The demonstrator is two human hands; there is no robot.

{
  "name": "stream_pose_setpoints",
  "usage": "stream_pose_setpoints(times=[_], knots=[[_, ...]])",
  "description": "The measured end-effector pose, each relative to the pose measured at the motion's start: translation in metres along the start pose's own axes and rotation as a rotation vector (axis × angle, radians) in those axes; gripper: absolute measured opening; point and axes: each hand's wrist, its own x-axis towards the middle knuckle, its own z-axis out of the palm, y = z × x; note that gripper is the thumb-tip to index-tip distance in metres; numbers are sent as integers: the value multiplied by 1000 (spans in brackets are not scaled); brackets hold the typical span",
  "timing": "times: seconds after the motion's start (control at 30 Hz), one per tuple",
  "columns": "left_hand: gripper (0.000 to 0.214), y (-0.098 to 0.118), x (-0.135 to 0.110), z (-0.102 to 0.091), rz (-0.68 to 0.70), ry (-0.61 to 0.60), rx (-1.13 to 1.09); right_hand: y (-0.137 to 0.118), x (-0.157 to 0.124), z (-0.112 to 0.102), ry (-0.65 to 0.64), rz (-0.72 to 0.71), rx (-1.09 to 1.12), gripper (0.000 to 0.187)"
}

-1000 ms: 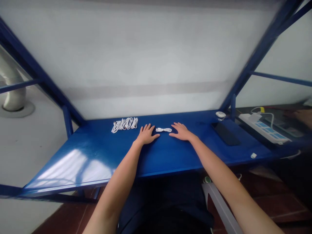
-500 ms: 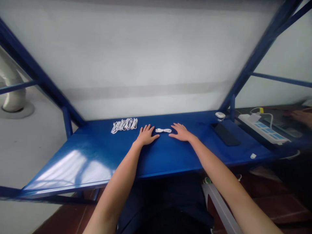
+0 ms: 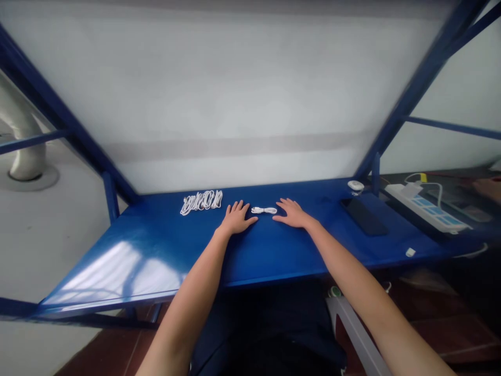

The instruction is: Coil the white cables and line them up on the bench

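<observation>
My left hand (image 3: 236,219) lies flat and palm down on the blue table top (image 3: 274,250), its fingers spread and holding nothing. My right hand (image 3: 293,214) rests the same way, also empty. Between them, touching neither, lies a small coiled white cable (image 3: 263,210). Left of my left hand sits a row of several bundled white cables (image 3: 201,202), a short way from my fingers.
To the right lie a black phone (image 3: 364,216), a small white round device (image 3: 355,185) and a white plug piece (image 3: 410,253). A power strip (image 3: 426,209) sits on a dark surface beyond, near another person's hand (image 3: 487,188). Blue steel framing (image 3: 110,197) borders the table.
My hands and the cables keep their places on the table. The whole view has shifted only slightly, and the other person's hand at the far right has moved slightly toward the edge of the view.
</observation>
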Motion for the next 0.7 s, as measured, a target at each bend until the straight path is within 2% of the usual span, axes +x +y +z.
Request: stream_pose_setpoints(times=[0.7], knots=[[77, 1, -2, -1, 1, 8, 2, 4, 4, 4, 12, -8, 7, 93]])
